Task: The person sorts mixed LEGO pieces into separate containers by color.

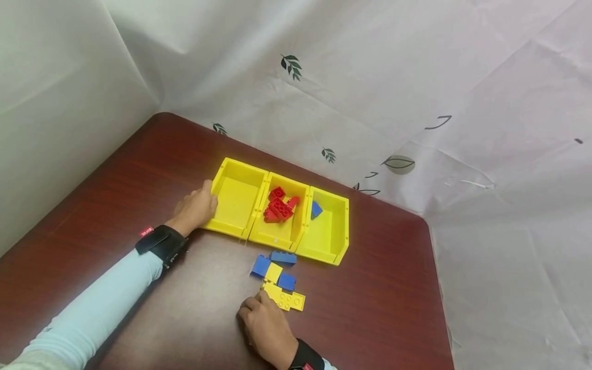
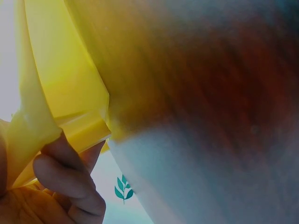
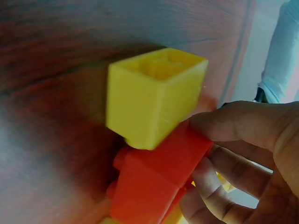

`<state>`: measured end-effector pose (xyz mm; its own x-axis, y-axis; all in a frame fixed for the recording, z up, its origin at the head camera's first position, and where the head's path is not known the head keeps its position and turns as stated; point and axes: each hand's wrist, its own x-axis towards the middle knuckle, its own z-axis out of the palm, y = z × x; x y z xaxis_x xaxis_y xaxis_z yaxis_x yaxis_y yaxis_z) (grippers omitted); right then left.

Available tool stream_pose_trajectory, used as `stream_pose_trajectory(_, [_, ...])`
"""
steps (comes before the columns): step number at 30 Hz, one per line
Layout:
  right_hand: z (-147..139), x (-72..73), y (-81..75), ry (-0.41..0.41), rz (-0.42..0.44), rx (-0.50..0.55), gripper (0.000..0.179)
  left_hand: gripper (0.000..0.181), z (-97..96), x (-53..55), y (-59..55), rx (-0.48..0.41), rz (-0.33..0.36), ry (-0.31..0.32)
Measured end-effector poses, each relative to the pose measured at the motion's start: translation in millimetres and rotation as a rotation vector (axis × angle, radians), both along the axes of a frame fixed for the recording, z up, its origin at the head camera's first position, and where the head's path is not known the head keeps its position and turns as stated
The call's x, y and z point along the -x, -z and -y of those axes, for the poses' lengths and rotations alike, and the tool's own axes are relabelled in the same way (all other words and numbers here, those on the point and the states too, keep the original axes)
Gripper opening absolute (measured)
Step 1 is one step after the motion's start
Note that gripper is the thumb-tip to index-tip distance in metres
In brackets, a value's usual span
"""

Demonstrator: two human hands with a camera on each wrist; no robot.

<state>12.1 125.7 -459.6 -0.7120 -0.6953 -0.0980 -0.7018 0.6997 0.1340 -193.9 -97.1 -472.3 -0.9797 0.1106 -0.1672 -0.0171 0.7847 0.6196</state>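
Observation:
My left hand [image 1: 195, 208] grips the outer side wall of the left yellow bin [image 1: 236, 200], with fingers curled over the edge. At the front of the table my right hand [image 1: 270, 329] pinches a red toy brick [image 3: 154, 172] with a slanted face between thumb and fingers; from the head this brick is hidden by the hand. Touching or very near it in the right wrist view is a yellow brick [image 3: 135, 100], hollow side showing. Beyond the right hand lie more yellow bricks [image 1: 274, 272] and three blue bricks [image 1: 261, 265].
Red bricks [image 1: 279, 208] lie in the middle bin [image 1: 283, 236]. One blue brick [image 1: 316, 209] sits in the right bin [image 1: 330, 231]. The three bins stand joined in a row on the brown table [image 1: 379, 288], before a white curtain [image 1: 370, 77] with leaf prints.

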Motion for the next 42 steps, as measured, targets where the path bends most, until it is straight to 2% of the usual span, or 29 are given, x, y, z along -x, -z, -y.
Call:
stream_pose_trajectory(3, [0,2.3,-6.7,-0.025,-0.033,0.038,0.007,0.038,-0.3,1.0,-0.9,0.003,-0.005,-0.003])
stream_pose_trajectory(7, [1,10.0,-24.6,-0.043,-0.079,0.114,0.006,0.037,0.1,1.8,-2.2,0.005,-0.013,-0.002])
stream_pose_trajectory(11, [1,30.5,-51.4,-0.001,-0.071,0.219,0.011,0.036,0.5,1.5,-3.1,0.006,-0.013,-0.002])
stream_pose_trajectory(15, [-4,67.2,-80.3,0.049,-0.075,0.342,0.011,0.037,1.1,1.2,-2.2,0.008,-0.009,-0.001])
stream_pose_trajectory(18, [-9,103.9,-96.2,0.082,-0.061,0.411,0.01,0.037,1.7,1.3,-2.0,0.006,-0.007,-0.002])
stream_pose_trajectory(21, [-15,142.6,-104.5,0.138,-0.021,0.441,0.013,0.038,0.9,1.3,-2.7,0.002,0.0,0.0])
stream_pose_trajectory(26, [-22,195.5,-105.0,0.34,0.059,0.419,0.021,0.038,-0.8,0.9,-2.3,0.004,-0.003,0.001])
stream_pose_trajectory(30, [-22,225.0,-98.7,0.449,0.109,0.392,0.023,0.037,-0.6,-0.5,-0.9,-0.003,-0.002,0.0])
stream_pose_trajectory(34, [-20,244.9,-89.6,0.51,0.189,0.368,0.023,0.036,0.1,-1.9,-0.2,-0.01,0.005,-0.001])
stream_pose_trajectory(38, [-18,258.3,-79.4,0.549,0.283,0.326,0.024,0.036,0.6,-2.7,0.3,-0.01,-0.001,-0.004])
stream_pose_trajectory(42, [-17,266.1,-70.2,0.565,0.303,0.292,0.025,0.034,0.4,-3.4,-0.4,-0.008,-0.013,-0.001])
